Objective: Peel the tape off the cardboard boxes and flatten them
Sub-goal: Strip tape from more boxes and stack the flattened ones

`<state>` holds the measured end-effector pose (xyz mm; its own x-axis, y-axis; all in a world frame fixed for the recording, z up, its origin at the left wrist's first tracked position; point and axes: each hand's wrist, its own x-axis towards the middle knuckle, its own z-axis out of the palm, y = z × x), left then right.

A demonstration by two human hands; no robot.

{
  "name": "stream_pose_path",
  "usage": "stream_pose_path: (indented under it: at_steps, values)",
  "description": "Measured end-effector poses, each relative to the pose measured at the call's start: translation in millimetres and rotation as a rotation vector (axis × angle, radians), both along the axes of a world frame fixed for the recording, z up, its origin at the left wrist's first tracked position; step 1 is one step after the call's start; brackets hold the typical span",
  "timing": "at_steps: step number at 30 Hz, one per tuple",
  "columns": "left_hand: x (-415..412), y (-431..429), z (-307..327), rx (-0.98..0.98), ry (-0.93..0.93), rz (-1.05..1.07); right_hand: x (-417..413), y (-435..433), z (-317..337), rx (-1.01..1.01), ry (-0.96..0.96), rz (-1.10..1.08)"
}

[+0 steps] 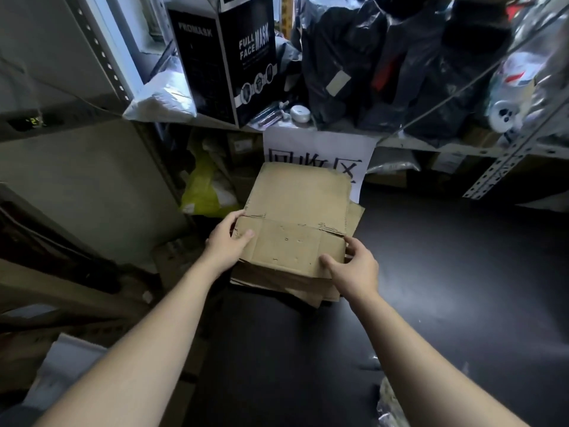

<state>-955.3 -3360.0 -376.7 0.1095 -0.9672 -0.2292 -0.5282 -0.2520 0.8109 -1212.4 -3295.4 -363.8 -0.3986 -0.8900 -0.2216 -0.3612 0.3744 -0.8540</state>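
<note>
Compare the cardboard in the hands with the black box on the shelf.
The cardboard is brown; the black box carries white lettering. The cardboard is flattened; the black box has its full shape. The left hand and right hand grip the cardboard; the black box stands untouched on the shelf.

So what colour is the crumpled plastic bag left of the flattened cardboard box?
The crumpled plastic bag is yellow-green; head view, the only one.

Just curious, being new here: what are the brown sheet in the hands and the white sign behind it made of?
The brown sheet looks like corrugated cardboard, matte: creases and ragged perforated edges show. The white sign seems thin paper, with black characters.
</note>
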Motion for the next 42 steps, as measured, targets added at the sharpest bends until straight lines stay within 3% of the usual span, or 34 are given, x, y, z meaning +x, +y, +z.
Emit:
stream_pose_path:
  at_steps: [4,6,11,18,29,42]
  values:
    - [-4,12,2,-0.010,-0.087,-0.026,1,0,-5,0.017,0.012,-0.002]
    - [-8,17,8,-0.007,-0.233,-0.066,0,0,-3,0.033,0.055,0.024]
    - [-25,23,38,-0.104,-0.568,-0.166,-7,6,10,0.054,0.254,0.139]
    - [-92,47,100,-0.303,-0.798,-0.375,-44,28,53,0.056,0.515,0.278]
    - [-291,134,134,-0.377,-0.875,-0.600,-234,134,95,0.109,0.616,0.200]
    - [-537,235,124,-0.504,-0.837,-0.944,-454,300,105,0.236,0.533,-0.161]
